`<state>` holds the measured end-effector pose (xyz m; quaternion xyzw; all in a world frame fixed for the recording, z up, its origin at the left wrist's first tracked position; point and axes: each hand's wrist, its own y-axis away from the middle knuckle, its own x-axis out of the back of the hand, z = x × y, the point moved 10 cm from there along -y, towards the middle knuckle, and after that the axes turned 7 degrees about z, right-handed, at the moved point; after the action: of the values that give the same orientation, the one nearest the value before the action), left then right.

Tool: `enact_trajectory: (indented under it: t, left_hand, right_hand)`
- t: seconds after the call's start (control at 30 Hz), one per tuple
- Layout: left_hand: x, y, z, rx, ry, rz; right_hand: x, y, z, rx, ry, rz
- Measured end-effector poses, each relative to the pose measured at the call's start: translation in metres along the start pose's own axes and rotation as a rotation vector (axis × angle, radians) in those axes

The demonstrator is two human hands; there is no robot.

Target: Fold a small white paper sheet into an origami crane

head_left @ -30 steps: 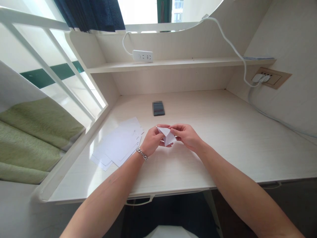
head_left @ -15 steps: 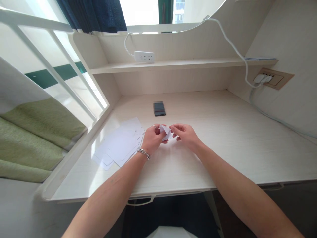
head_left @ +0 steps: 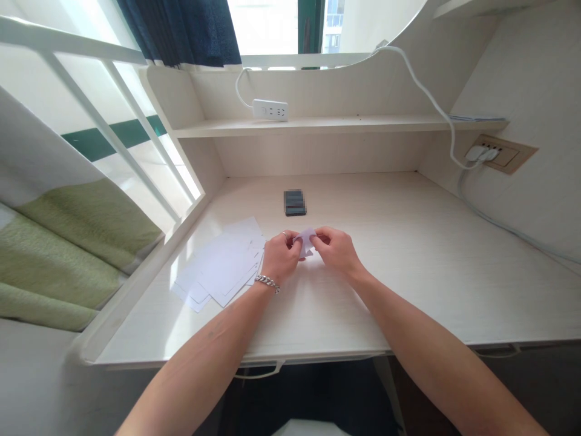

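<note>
The left hand (head_left: 280, 253) and right hand (head_left: 336, 250) pinch 1 small folded paper (head_left: 307, 238) from 2 sides over the middle of the desk (head_left: 399, 224), probably to steady its folds, while loose sheets (head_left: 230, 257) lie at left, perhaps for easy reach.

Paper (head_left: 307, 237): mid-frame, now showing smaller than at first
Right hand (head_left: 334, 248): thumb now over paper's right edge
Shelf (head_left: 476, 7): more visible, upper right of frame

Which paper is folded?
The small paper held between left hand and right hand; the larger sheets, left of it, lie flat on the desk.
</note>
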<state>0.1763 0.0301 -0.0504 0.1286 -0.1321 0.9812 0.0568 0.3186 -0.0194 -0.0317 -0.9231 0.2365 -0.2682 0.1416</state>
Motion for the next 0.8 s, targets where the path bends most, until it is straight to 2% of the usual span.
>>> enact_trajectory:
  t: [0.17, 0.33, 0.5, 0.8]
  left_hand:
    - [0.001, -0.004, -0.004, -0.013, 0.035, 0.009]
    - [0.0, -0.011, -0.021, 0.11, 0.228, -0.017]
    - [0.0, -0.012, -0.027, 0.191, 0.271, -0.025]
    - [0.0, -0.007, -0.011, -0.039, 0.012, -0.061]
  right_hand:
    - [-0.007, -0.011, -0.01, 0.022, 0.118, -0.038]
    - [-0.02, -0.015, -0.001, -0.08, 0.004, -0.043]
    - [-0.026, -0.007, 0.01, -0.106, -0.075, -0.062]
    - [-0.012, 0.001, 0.0, -0.032, 0.011, -0.014]
